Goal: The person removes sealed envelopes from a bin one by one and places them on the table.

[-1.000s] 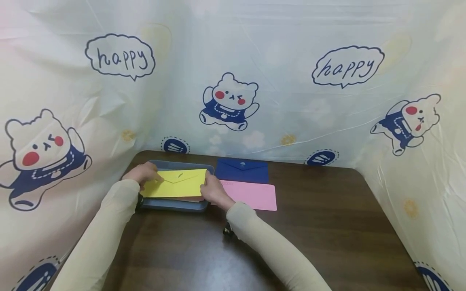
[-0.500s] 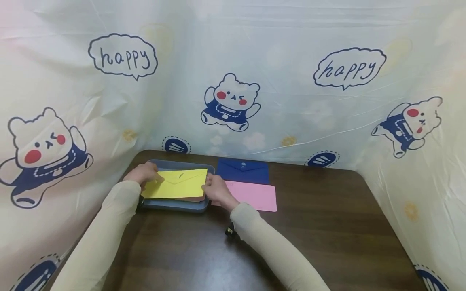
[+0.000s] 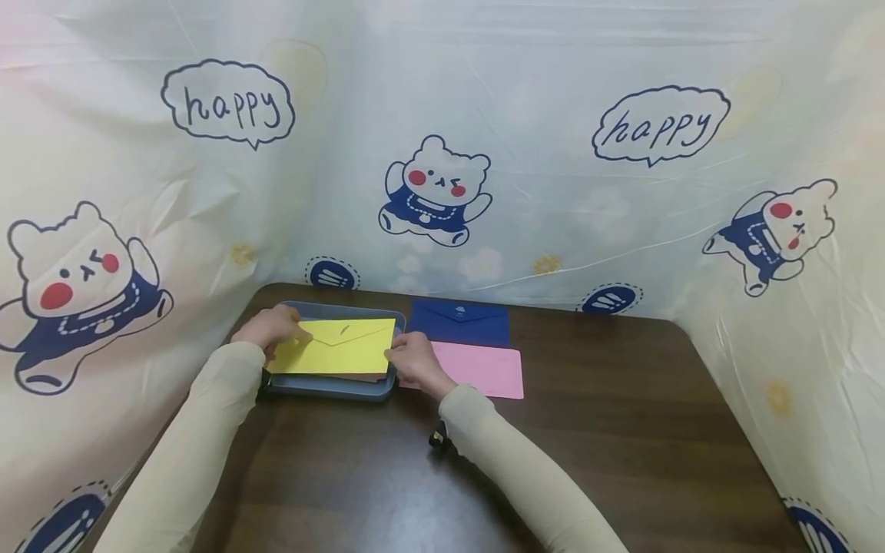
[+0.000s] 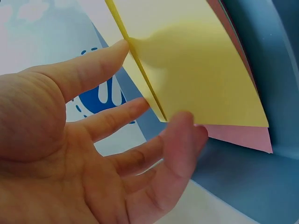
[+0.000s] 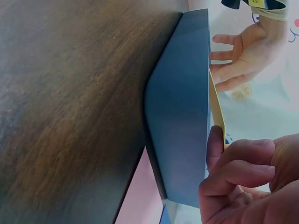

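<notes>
In the head view a yellow envelope [image 3: 346, 347] lies over a blue-grey tray [image 3: 330, 386], flap side up. My right hand [image 3: 418, 362] pinches its right end; the right wrist view shows the fingers [image 5: 216, 144] at the envelope's edge just above the tray wall. At the left end is my left hand [image 3: 270, 330]. Its fingers are spread and fairly straight, with the thumb [image 4: 105, 58] and another fingertip touching the envelope's edge in the left wrist view. Beneath the yellow one, a pink corner [image 4: 240, 136] and a brownish-red edge [image 4: 237, 35] stick out.
To the tray's right, a dark blue envelope [image 3: 462, 322] lies at the back of the brown wooden table [image 3: 622, 430]. In front of it is a pink envelope [image 3: 484, 370], partly behind my right hand. A printed curtain [image 3: 539, 153] surrounds the table's back and sides.
My right hand has shifted slightly right along with the envelope's right end, and the envelope sits a little flatter over the tray. The left hand has hardly moved.
</notes>
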`<action>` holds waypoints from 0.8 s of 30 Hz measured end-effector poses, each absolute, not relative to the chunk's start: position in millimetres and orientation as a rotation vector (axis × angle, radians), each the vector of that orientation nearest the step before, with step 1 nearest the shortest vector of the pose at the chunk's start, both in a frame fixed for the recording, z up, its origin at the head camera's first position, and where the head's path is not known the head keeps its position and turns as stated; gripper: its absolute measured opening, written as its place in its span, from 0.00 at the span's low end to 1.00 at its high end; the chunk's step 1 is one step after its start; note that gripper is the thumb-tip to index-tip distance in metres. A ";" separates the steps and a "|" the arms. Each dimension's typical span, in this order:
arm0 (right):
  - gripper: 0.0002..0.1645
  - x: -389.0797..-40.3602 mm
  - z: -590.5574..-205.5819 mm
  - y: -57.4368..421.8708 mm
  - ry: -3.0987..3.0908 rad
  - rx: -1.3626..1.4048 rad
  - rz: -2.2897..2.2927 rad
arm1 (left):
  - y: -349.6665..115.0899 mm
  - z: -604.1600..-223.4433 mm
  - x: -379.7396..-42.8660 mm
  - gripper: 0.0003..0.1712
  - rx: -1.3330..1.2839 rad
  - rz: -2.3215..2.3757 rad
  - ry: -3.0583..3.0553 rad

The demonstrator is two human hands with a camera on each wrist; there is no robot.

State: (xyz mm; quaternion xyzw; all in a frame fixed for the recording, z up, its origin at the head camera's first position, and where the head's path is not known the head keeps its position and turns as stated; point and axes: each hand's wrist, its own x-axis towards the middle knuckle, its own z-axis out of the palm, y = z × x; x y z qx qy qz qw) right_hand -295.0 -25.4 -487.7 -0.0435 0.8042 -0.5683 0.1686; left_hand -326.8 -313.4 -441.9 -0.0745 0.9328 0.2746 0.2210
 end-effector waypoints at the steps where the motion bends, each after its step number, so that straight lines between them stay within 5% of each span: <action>1: 0.14 -294.9 -487.3 -24.7 2.299 -0.116 -1.611 | -312.6 -441.1 -326.5 0.45 -0.208 0.763 2.578; 9: 0.06 -294.2 -486.5 -20.3 2.324 -0.050 -1.574 | -301.4 -433.2 -319.8 0.43 -0.240 0.735 2.579; 16: 0.14 -295.7 -486.2 -18.2 2.375 0.018 -1.565 | -299.7 -432.8 -319.0 0.44 -0.240 0.782 2.587; 24: 0.10 -297.1 -487.8 -12.1 2.375 0.037 -1.568 | -294.1 -430.4 -313.2 0.45 -0.277 0.857 2.537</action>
